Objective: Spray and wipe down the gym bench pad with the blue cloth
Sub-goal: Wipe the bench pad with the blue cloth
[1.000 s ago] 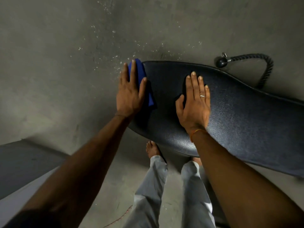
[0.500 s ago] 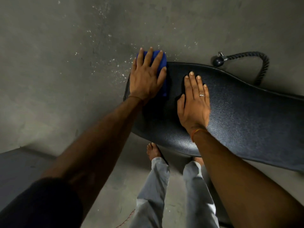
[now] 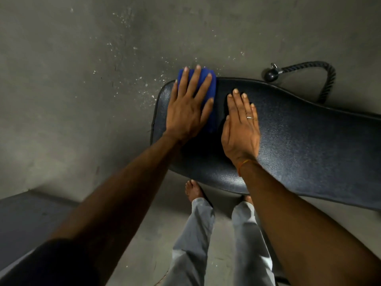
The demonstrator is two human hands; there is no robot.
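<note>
Hands flat, fingers straight: left hand (image 3: 188, 112) presses blue cloth (image 3: 208, 79); right hand (image 3: 241, 129) on pebbled black bench pad (image 3: 309, 145).

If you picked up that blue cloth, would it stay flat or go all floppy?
Probably floppy: the blue cloth seems to curve over the far edge of the black textured bench pad rather than jut out stiffly. Likely light too: it nearly fits under the flat left hand.

text: none legible | labels: none | brands: none | numbers: none
</note>
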